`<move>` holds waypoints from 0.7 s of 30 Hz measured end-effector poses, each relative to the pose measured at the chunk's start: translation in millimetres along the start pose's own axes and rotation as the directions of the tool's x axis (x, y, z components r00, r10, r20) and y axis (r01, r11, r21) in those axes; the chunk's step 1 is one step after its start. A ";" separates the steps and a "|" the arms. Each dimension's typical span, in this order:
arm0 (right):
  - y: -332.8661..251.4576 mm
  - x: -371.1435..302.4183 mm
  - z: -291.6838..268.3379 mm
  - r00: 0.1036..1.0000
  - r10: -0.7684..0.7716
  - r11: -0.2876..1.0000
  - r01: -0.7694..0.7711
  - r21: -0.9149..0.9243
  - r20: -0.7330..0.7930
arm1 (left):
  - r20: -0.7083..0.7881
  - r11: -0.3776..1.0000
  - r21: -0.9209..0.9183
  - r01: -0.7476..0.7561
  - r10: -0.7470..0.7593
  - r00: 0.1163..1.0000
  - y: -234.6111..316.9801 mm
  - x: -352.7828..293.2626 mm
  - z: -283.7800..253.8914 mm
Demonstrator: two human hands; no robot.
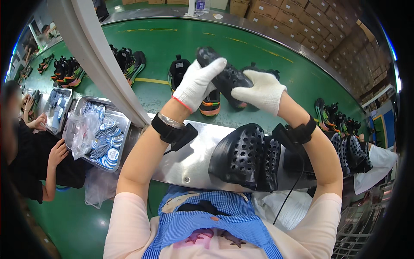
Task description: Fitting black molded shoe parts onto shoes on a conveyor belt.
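Both of my white-gloved hands hold a black shoe (pixel 229 81) above the far side of the metal ledge. It is tilted and partly blurred, with dark holes showing on its surface. My left hand (pixel 199 81) closes round its left side, and my right hand (pixel 261 90) grips the right side near the lower end. Part of the shoe is hidden behind the gloves. Just behind my hands stand a black sneaker (pixel 178 71) and another with a multicoloured sole (pixel 210 107). Black perforated plastic shoe inserts (pixel 246 153) lie on the metal ledge (pixel 172 166) below my forearms.
Rows of black sneakers (pixel 67 71) stand on the green surface (pixel 155 47), with more sneakers (pixel 332 114) at right. A pale post (pixel 97 56) rises at left. Metal trays hold round blue-and-white tags (pixel 110 140). A co-worker's hand (pixel 58 151) touches one tray. Cartons (pixel 297 21) are stacked behind.
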State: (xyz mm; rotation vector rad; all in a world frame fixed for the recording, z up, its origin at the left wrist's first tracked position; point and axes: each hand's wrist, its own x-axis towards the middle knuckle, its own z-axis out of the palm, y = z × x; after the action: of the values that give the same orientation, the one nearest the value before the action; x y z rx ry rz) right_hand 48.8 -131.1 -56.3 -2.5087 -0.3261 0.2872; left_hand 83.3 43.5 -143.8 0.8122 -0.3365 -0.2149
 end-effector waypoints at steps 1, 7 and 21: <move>7.0 6.6 0.2 0.998 0.004 0.999 -0.001 -0.042 0.069 | -0.009 0.994 0.091 0.054 -0.054 0.999 -1.6 -1.9 -2.3; 39.9 19.1 -3.1 0.986 0.145 0.956 -0.119 -0.269 0.077 | -0.101 -0.071 0.993 0.090 -0.157 0.982 -50.5 -6.9 -58.4; 60.0 55.0 18.2 0.870 0.369 0.929 -0.353 -0.107 0.328 | 0.007 -0.082 0.996 -0.019 -0.143 0.990 -113.3 -18.9 -65.7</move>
State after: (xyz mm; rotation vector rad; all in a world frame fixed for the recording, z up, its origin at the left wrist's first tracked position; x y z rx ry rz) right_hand 105.9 -153.3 -112.8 -2.5452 0.0112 0.8851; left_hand 83.7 17.6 -273.6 2.4534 -0.5759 -0.0365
